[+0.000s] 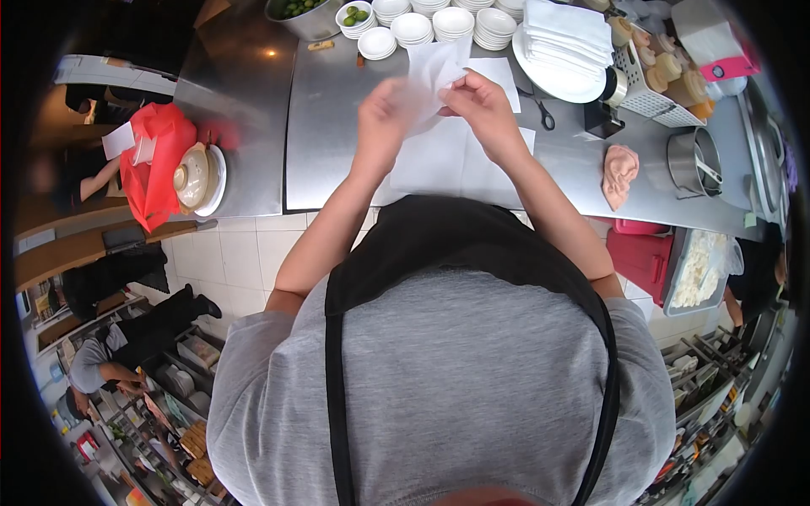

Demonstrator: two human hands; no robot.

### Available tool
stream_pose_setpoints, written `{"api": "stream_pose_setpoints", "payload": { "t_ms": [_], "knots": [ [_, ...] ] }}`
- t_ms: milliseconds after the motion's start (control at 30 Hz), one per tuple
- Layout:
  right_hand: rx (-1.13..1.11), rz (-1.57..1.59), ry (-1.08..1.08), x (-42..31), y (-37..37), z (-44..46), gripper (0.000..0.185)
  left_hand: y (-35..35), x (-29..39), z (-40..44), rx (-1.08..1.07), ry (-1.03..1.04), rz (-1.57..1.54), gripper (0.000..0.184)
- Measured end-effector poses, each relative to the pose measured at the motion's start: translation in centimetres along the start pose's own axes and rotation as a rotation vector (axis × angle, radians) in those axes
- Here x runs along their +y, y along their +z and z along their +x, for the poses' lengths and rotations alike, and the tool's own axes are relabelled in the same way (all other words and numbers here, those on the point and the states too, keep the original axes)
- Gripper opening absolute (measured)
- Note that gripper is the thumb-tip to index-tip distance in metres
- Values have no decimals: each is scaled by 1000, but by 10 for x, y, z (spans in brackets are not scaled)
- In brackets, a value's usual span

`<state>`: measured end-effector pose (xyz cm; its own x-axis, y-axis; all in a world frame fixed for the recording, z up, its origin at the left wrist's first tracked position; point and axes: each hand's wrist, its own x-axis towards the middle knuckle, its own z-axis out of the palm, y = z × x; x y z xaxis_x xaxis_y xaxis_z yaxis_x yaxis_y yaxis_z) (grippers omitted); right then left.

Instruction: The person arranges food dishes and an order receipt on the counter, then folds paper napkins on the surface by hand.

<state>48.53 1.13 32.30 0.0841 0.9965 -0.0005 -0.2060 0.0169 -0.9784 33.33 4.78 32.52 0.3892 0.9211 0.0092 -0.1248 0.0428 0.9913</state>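
Observation:
My right hand pinches the edge of a thin, translucent white paper sheet, held up over the steel counter. On the sheet's other side is my left hand; motion smears its fingers, so I cannot make out its grip. Below both hands, white sheets lie flat on the counter, and another white sheet lies just beyond my right hand. Black-handled scissors rest to the right of that hand.
Stacked white bowls line the back, beside a bowl of green limes. Folded white cloths lie on a plate. Rightward are a bottle basket, a pink cloth and a metal pot. A red bag stands left, with people beyond.

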Motion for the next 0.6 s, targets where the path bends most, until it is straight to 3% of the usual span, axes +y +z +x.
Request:
{"api": "stream_pose_setpoints", "payload": {
  "t_ms": [133,200,333,467,533,600],
  "knots": [
    [-7,97,-39,14,-20,0,8,-20,-4,14,108,-53,-182,9],
    [112,492,-9,15,-27,-2,7,-30,-2,18,145,-71,-209,7],
    [85,797,66,21,-42,-6,16,-31,21,20,160,-49,-388,13],
    [66,590,174,36,-43,-15,26,-27,29,21,160,67,-371,19],
    [209,252,321,27,-38,-20,31,-27,29,22,119,112,-321,20],
    [227,147,234,23,-50,-13,32,-32,31,24,75,216,-19,19]
  ]
}}
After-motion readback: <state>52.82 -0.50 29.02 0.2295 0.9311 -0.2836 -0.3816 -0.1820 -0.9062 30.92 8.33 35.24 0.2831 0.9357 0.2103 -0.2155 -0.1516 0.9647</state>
